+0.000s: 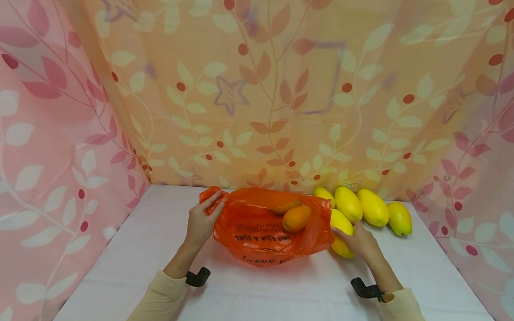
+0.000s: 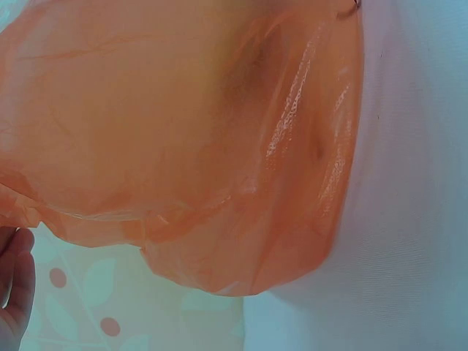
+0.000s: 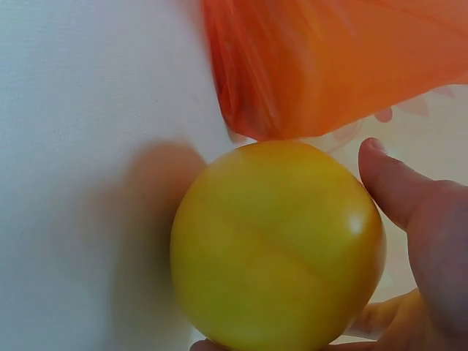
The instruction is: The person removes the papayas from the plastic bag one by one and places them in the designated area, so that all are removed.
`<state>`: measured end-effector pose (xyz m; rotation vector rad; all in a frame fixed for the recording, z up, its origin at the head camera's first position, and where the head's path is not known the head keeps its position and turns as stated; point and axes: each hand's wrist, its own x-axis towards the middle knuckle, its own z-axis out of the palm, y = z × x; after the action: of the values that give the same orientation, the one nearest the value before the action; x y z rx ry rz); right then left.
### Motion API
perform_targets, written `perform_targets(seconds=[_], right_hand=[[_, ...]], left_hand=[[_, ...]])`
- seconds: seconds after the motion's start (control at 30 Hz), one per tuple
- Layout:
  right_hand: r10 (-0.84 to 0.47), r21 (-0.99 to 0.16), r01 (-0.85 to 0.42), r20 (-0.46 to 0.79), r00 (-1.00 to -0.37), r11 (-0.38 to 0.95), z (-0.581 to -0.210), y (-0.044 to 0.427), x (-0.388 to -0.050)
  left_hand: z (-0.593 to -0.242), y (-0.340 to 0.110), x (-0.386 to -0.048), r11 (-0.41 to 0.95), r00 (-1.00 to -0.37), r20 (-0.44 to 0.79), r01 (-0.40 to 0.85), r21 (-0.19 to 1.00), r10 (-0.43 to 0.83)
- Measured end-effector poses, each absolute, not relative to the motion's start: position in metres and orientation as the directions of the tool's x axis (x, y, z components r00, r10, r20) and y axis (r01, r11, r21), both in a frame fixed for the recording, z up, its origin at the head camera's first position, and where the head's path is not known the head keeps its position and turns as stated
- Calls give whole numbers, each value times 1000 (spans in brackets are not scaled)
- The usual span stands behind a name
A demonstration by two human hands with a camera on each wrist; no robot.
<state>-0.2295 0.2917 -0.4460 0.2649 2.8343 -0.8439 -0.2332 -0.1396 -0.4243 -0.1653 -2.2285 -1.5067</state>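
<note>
In the head view, an orange-red plastic bag (image 1: 261, 249) lies on its side with its mouth spread toward me. Two mangoes show inside, one at the opening (image 1: 296, 218) and another behind it (image 1: 286, 205). My left hand (image 1: 201, 225) pinches the bag's upper left edge. In the left wrist view, the bag (image 2: 219, 146) fills most of the picture, and part of that hand (image 2: 18, 281) shows at the edge. Beside the bag's right side, my right hand (image 1: 363, 243) grips a yellow mango (image 3: 278, 248), thumb and fingers around it.
Several yellow mangoes (image 1: 373, 207) lie in a row behind the right hand, the rightmost one greenish (image 1: 399, 219). A white cloth (image 1: 249, 294) covers the table. Leaf-patterned curtains (image 1: 273, 89) enclose the back and both sides.
</note>
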Motion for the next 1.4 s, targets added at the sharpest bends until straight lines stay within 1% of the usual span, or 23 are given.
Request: perform_targets(seconds=[0.2,0.4,0.53,0.7,0.77,0.87,0.93,1.03,1.13,1.23,1.4], right_hand=[[133,-505,239,-237,-962,829,-443,292,-229],[148,-472,241,-226,-963,848,-431,291,-222],[150,-472,210,-163,-975,856,-415,289,-216],[169,-552,141,-1,-986,822,-393,282,-212],[173,-599,89,84,-981,796,-385,278,-209],[166,-652,-31,237,-957,758,-376,271,-204],[153,-670,-123,337,-929,732,-369,265,-200],[135,-665,-241,461,-877,707,-360,257,-194],[97,-644,-339,542,-835,686,-349,250,-189],[40,-624,-424,590,-807,656,-339,242,-185],[-92,-578,-583,661,-745,571,-328,229,-181]], left_hand=[[-424,-139,-234,409,-895,422,334,849,-145],[-425,-139,-233,419,-886,439,346,839,-148],[-426,-139,-233,421,-880,451,356,834,-149],[-425,-139,-234,429,-874,461,361,828,-153],[-425,-138,-234,426,-878,454,356,832,-152],[-424,-138,-234,421,-880,449,353,836,-154],[-424,-137,-234,420,-877,455,359,833,-155],[-424,-137,-234,426,-866,474,374,824,-158],[-424,-137,-233,427,-859,487,385,818,-159],[-425,-136,-233,423,-861,485,387,819,-152],[-424,-137,-232,408,-868,477,388,826,-140]])
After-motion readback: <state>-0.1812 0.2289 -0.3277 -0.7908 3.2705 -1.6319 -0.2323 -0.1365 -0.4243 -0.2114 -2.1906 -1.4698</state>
